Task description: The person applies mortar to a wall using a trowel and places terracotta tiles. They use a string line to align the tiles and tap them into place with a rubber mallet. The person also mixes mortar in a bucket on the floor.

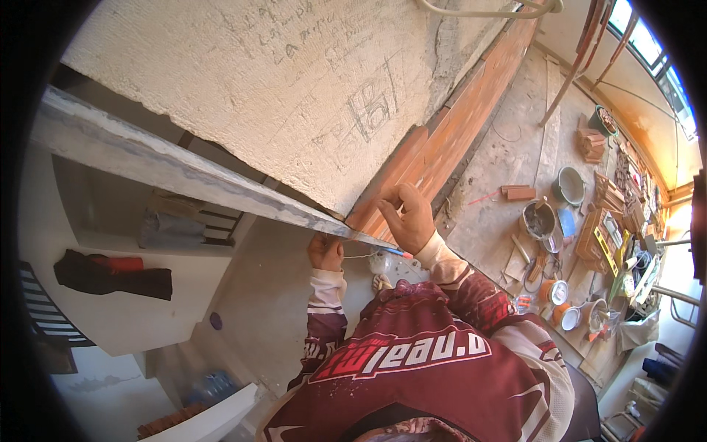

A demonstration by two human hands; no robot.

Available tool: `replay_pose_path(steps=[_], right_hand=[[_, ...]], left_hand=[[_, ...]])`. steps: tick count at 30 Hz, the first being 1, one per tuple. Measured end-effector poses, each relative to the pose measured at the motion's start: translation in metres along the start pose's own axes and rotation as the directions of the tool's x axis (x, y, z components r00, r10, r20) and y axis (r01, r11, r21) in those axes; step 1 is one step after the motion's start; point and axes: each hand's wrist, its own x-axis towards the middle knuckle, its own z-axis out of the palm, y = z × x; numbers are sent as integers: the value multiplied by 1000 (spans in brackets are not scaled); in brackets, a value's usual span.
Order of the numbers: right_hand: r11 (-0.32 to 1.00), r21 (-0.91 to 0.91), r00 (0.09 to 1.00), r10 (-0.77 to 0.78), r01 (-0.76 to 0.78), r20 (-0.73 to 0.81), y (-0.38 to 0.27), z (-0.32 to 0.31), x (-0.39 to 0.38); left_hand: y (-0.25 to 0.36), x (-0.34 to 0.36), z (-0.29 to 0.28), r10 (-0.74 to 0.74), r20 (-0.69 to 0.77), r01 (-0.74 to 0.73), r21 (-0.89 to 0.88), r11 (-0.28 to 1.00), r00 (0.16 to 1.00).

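Note:
My left hand (327, 252) is curled at the underside of a long grey ledge (169, 173), holding a thin white string that runs rightward. My right hand (406, 215) is bent over terracotta strip tiles (456, 125) beside a rough plaster wall (309, 88) with pencil sketches, its thumb and forefinger pinched; what they hold, if anything, is too small to make out. A blue and orange stick-like tool (396, 251) lies along the ledge's end, just below my right hand.
Right floor: buckets (569, 184), tile stacks (593, 145), a yellow level (607, 250), paint pails (565, 317), boards and clutter. Upright rods (560, 96) stand behind. Lower left: a stairwell with railing (51, 302), draped dark clothing (118, 280), grey cloth (169, 228).

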Motion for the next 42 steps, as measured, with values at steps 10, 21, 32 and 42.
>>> replay_pose_path(steps=[10, 21, 32, 42], right_hand=[[991, 71, 986, -119, 111, 119, -8, 14, -18], [958, -25, 957, -283, 285, 67, -5, 13, -9], [996, 43, 983, 64, -72, 172, 34, -14, -29], [963, -196, 896, 248, -185, 368, 83, 10, -39]], left_hand=[[-26, -2, 3, 202, -121, -184, 147, 972, 972], [-30, -20, 23, -198, -178, 143, -279, 950, 964], [-54, -5, 15, -92, -141, 113, 149, 982, 986], [-108, -3, 19, -146, -191, 164, 82, 983, 971]])
